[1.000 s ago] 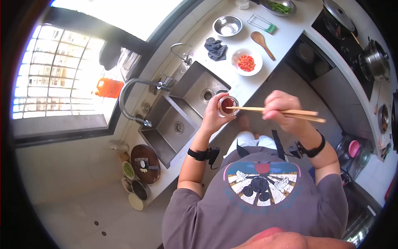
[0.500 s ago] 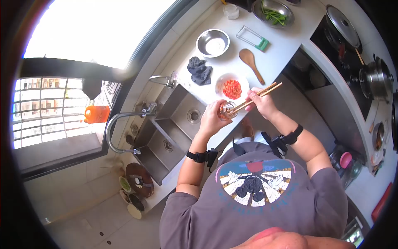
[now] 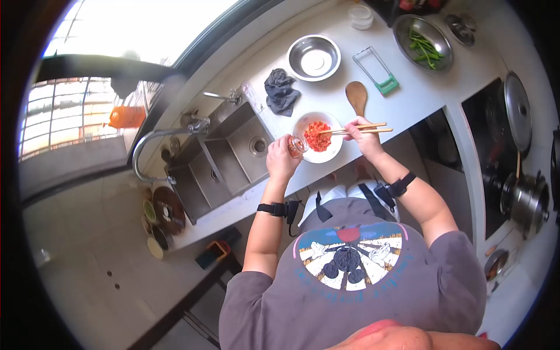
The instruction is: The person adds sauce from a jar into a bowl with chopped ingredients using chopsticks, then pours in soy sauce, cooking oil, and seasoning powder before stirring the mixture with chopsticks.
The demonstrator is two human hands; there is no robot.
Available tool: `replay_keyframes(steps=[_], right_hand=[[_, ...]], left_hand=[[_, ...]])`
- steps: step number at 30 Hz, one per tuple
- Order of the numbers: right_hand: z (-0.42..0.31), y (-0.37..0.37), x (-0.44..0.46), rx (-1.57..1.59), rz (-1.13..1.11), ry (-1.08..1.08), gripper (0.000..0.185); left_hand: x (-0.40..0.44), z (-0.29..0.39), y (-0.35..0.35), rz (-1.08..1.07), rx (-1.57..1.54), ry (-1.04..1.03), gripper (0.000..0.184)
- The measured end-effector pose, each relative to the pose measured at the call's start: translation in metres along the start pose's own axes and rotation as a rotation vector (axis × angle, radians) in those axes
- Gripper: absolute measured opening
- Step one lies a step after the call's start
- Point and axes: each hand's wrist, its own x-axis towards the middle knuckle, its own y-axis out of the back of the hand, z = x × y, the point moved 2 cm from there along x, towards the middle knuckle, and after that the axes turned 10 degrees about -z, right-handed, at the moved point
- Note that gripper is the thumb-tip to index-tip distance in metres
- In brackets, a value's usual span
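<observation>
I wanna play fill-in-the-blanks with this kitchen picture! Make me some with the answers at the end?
1. The left hand holds a jar made of ____.
2. The right hand holds a pair of ____.
3. The chopped food in the white bowl is mostly ____ in colour.
4. The sink has ____ basins.

Missing words: glass; chopsticks; red; two.

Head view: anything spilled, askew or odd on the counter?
No visible spill: the chopped red peppers sit inside the white bowl. Only the dark gray cloth looks untidy, crumpled on the counter near the sink.
</observation>
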Motion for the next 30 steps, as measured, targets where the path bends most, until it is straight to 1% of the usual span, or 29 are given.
replay_keyframes(steps=[1, 3, 5, 7, 8, 9, 11, 12, 13, 15, 17, 19, 20, 22, 25, 27, 29, 30], right_hand=[[0.001, 0.0, 0.004, 0.004, -0.026, -0.013, 0.02], [-0.012, -0.004, 0.011, -0.557, -0.232, 0.165, 0.013], [-0.018, -0.002, 0.012, -0.531, -0.298, 0.138, 0.013], [-0.021, 0.007, 0.015, -0.389, -0.262, 0.243, 0.013], [-0.035, 0.008, 0.015, -0.515, -0.275, 0.254, 0.012], [-0.036, 0.008, 0.015, -0.512, -0.295, 0.246, 0.012], [-0.037, 0.005, 0.013, -0.731, -0.355, 0.293, 0.011], [-0.032, 0.002, 0.01, -0.769, -0.4, 0.337, 0.009], [-0.031, 0.0, 0.007, -0.764, -0.398, 0.337, 0.009], [-0.035, -0.008, -0.002, -0.8, -0.499, 0.443, 0.007], [-0.03, -0.011, -0.007, -0.794, -0.538, 0.448, 0.006], [-0.024, -0.013, -0.006, -0.824, -0.609, 0.514, 0.006], [-0.025, -0.013, -0.004, -0.824, -0.606, 0.517, 0.006], [-0.031, -0.007, 0.003, -0.819, -0.428, 0.46, 0.007], [-0.036, -0.004, 0.009, -0.878, -0.401, 0.429, 0.007], [-0.037, -0.007, 0.008, -0.84, -0.391, 0.434, 0.008], [-0.041, -0.011, 0.0, -0.827, -0.439, 0.343, 0.01], [-0.047, -0.012, -0.003, -0.743, -0.382, 0.341, 0.011]], left_hand=[[-0.005, -0.002, -0.003, 0.03, 0.0, 0.059, 0.058], [-0.012, 0.0, -0.006, 0.057, -0.03, 0.115, 0.061], [-0.021, 0.002, -0.006, 0.116, -0.118, 0.184, 0.061], [-0.03, 0.003, -0.006, 0.125, -0.159, 0.241, 0.063], [-0.036, 0.004, -0.007, 0.122, -0.194, 0.273, 0.064], [-0.042, 0.003, -0.01, 0.125, -0.196, 0.294, 0.064], [-0.044, 0.002, -0.012, 0.132, -0.241, 0.294, 0.065], [-0.045, 0.002, -0.01, 0.133, -0.235, 0.297, 0.065], [-0.047, 0.004, -0.009, 0.135, -0.24, 0.3, 0.065], [-0.051, 0.001, -0.008, 0.137, -0.249, 0.315, 0.065], [-0.054, -0.003, -0.008, 0.153, -0.239, 0.302, 0.066], [-0.054, -0.004, -0.008, 0.143, -0.245, 0.312, 0.068], [-0.053, -0.006, -0.006, 0.135, -0.248, 0.319, 0.07], [-0.051, -0.006, -0.002, 0.141, -0.246, 0.303, 0.068], [-0.049, -0.005, -0.001, 0.139, -0.25, 0.268, 0.065], [-0.043, -0.005, -0.001, 0.141, -0.25, 0.232, 0.064], [-0.038, -0.006, -0.003, 0.091, -0.279, 0.235, 0.063], [-0.037, -0.005, -0.003, 0.09, -0.276, 0.234, 0.063]])
